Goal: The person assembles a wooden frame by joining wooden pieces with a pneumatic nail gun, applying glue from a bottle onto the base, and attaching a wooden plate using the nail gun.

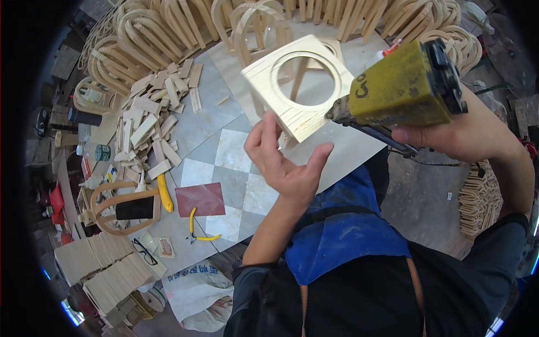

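A pale wooden piece with a large round hole (309, 121) is tilted above the work surface. At its lower left edge is my left hand (289, 168), fingers against the wood and thumb apart from them. My right hand (449, 137) is wrapped round a worn yellow-green nail gun (393, 87); its grip is mostly hidden behind the tool body. The gun's dark nose is at the right side of the wooden piece, by the hole's lower right. Whether the nose touches the wood I cannot tell.
Curved wooden frames (140, 33) stand along the back. Loose wood strips (149, 123) are heaped at left. Nearer are red sandpaper (200, 200), yellow-handled pliers (193, 224), a yellow-handled tool (164, 192), a black phone (135, 208), glasses (145, 251) and stacked boards (106, 269).
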A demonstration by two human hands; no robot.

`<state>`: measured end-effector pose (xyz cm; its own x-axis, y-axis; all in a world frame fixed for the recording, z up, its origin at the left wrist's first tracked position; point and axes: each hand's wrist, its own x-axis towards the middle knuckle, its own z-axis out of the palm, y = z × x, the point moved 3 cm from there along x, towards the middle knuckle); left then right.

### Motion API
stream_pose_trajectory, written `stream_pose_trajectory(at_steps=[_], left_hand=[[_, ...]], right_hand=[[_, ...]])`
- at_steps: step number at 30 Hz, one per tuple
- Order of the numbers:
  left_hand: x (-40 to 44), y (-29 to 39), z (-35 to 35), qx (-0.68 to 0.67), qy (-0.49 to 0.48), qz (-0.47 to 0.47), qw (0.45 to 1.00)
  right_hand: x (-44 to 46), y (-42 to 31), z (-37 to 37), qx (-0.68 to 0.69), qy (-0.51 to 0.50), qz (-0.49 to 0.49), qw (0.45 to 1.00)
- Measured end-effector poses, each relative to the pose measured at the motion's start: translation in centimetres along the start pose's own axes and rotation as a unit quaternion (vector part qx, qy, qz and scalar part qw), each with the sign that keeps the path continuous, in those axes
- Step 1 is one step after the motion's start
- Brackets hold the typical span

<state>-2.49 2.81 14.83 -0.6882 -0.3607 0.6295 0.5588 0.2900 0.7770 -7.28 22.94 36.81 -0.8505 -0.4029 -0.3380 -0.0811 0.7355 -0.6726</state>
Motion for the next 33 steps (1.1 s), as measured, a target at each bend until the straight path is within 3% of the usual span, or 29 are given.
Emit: stream_pose_trajectory(at_steps=[3,8,33], left_hand=[[0.4,-0.5,0.2,0.012,0.027,-0.025,0.999],[0.2,-1.5,0.3,-0.022,0.01,0.011,1.0],[1.1,-1.2,0.3,-0.044,-0.012,0.03,0.998]], right_hand=[[0.0,-0.4,0.4,0.024,-0.015,-0.023,0.999],[-0.8,-0.9,0.7,0.011,-0.048,0.058,0.997],[-0.9,-0.7,0.9,-0.003,-0.042,0.01,0.999]])
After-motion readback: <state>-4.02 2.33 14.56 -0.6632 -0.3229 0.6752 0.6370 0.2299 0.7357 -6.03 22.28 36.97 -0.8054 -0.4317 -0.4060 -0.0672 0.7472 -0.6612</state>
